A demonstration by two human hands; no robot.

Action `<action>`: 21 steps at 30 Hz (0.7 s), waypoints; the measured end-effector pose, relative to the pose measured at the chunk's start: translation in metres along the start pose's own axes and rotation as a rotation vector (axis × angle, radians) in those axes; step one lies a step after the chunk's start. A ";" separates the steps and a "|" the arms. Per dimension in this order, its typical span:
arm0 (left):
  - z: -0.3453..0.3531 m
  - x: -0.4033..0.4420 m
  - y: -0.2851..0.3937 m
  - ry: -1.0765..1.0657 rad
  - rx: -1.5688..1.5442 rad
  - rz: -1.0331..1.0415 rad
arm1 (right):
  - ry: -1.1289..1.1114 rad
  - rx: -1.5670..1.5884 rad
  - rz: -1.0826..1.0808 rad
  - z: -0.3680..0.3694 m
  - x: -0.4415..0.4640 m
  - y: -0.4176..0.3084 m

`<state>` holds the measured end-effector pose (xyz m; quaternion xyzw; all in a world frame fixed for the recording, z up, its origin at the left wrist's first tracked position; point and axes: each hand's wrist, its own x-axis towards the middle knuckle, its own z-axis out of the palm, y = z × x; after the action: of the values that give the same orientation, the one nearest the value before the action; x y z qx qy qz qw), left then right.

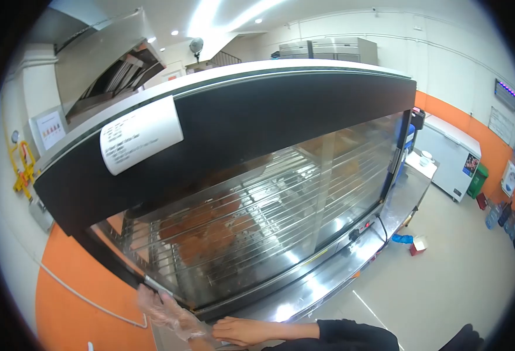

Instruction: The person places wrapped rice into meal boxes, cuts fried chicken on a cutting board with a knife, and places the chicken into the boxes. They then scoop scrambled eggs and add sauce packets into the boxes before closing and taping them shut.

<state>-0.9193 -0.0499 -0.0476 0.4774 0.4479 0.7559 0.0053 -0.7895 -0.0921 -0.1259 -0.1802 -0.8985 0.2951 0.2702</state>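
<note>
My left hand [173, 313] wears a clear plastic glove, its fingers stretched out near the lower left corner of a food warming cabinet [257, 126]. At its wrist, my bare right hand [240, 331] has its fingers closed on the cuff of the plastic glove [198, 329]. Behind the cabinet's glass, brown pieces of fried food [205, 231] lie on wire racks [287, 181]; their exact kind is unclear through the reflections. A printed paper slip [142, 136] hangs on the cabinet's dark upper front.
The cabinet stands on a steel counter [322, 292], with a cable at its right end. Farther right are a white chest freezer [447, 153], a green bin [478, 180] and water bottles [494, 215]. A small red and white box [419, 245] sits beyond the counter.
</note>
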 end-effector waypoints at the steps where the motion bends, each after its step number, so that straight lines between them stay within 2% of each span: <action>1: 0.002 -0.002 -0.007 -0.016 0.131 -0.014 | 0.011 -0.009 0.007 -0.001 -0.010 0.005; 2: 0.004 -0.002 -0.016 -0.033 0.263 -0.026 | 0.201 0.054 0.054 -0.001 -0.022 0.009; 3: 0.013 0.000 -0.031 0.105 0.245 0.084 | 0.394 0.115 0.097 -0.004 -0.033 0.013; 4: 0.012 0.004 -0.050 0.093 0.229 0.091 | 0.486 0.091 0.211 -0.014 -0.048 0.017; 5: 0.006 0.008 -0.074 0.137 0.226 0.185 | 0.584 0.068 0.326 -0.026 -0.064 0.022; 6: 0.001 0.012 -0.094 0.178 0.219 0.278 | 0.710 -0.029 0.399 -0.038 -0.085 0.030; 7: -0.002 0.014 -0.104 0.154 0.196 0.280 | 0.828 -0.169 0.480 -0.053 -0.108 0.035; 9: -0.008 0.011 -0.107 0.086 0.185 0.189 | 1.135 -0.267 0.650 -0.089 -0.154 0.029; 10: -0.007 0.006 -0.101 0.069 0.173 0.172 | 1.229 -0.516 0.621 -0.111 -0.183 0.035; 11: -0.006 0.001 -0.093 0.182 -0.513 -0.144 | 1.313 -0.605 0.726 -0.137 -0.207 0.024; 12: -0.006 -0.002 -0.085 0.296 -1.190 -0.465 | 1.479 -0.682 0.742 -0.163 -0.232 0.024; 13: -0.008 0.001 -0.083 0.298 -1.188 -0.468 | 1.648 -0.711 0.696 -0.190 -0.265 0.037; 15: 0.001 0.006 -0.065 0.293 -0.885 -0.315 | 1.775 -0.900 0.647 -0.257 -0.326 0.053; 18: 0.021 0.002 -0.030 0.339 -0.281 -0.007 | 1.802 -1.027 0.617 -0.340 -0.392 0.082; 20: 0.032 -0.013 -0.003 0.424 -0.068 0.115 | 1.783 -1.068 0.564 -0.375 -0.406 0.104; 21: 0.035 -0.025 0.010 0.475 -0.008 0.151 | 1.767 -1.066 0.605 -0.378 -0.408 0.106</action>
<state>-0.8759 -0.0433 -0.0537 0.3186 0.3967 0.8468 -0.1549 -0.2261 -0.0455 -0.0901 -0.6392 -0.3160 -0.3151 0.6264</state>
